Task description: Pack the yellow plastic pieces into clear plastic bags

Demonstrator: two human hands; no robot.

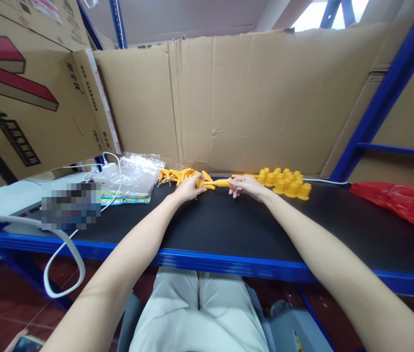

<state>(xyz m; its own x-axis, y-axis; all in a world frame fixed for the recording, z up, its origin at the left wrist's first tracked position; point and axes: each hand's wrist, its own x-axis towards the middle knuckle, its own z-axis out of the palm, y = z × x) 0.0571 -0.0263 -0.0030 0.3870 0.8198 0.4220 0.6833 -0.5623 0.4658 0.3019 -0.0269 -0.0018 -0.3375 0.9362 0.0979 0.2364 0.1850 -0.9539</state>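
An orange plastic stick-like piece stretches between my two hands, low over the black tabletop. My left hand is closed round its left end, and the fingers of my right hand pinch its right end. Its exact kind is too small to make out. Beside and behind my left hand lies a pile of orange plastic pieces, with small silvery bits at its left. To the right of my right hand, several yellow-orange cup-shaped pieces with flanged bases stand in a cluster.
Clear plastic bags lie left of the pile, near a white cable. A red plastic bag is at the right. Tall cardboard closes off the back. A blue rail edges the table. Someone's hand holds a phone at lower left.
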